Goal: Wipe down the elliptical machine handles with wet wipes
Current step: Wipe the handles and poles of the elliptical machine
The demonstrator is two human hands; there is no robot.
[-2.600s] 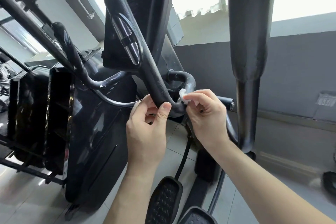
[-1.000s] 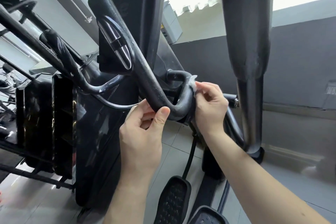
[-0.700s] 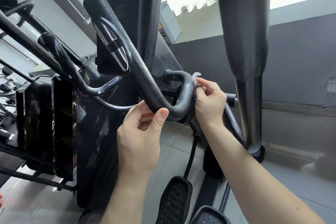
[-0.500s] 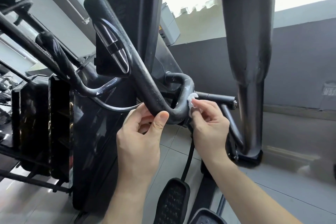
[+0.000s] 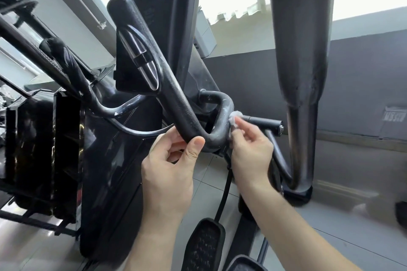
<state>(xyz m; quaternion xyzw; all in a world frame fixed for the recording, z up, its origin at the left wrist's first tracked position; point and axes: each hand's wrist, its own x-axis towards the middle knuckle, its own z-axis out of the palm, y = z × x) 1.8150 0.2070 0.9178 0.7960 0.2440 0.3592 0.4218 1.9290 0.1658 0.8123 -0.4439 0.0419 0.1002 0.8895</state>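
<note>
Left hand (image 5: 169,174) stays curled round the low bend of the fixed handle (image 5: 176,103), steadying it. Right hand (image 5: 251,152) pinches the wadded wet wipe (image 5: 234,116), which has slid from the loop's crest down its outer curve. This bend appears nearly done.

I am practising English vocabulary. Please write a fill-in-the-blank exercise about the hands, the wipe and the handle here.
The right hand presses a crumpled ____ wet wipe against the bend of the curved black metal handle.
The left hand grips that handle with its ____ across the front.
An oval silver sensor plate sits on the handle ____ the left hand.
Missing words: white; thumb; above.
</note>
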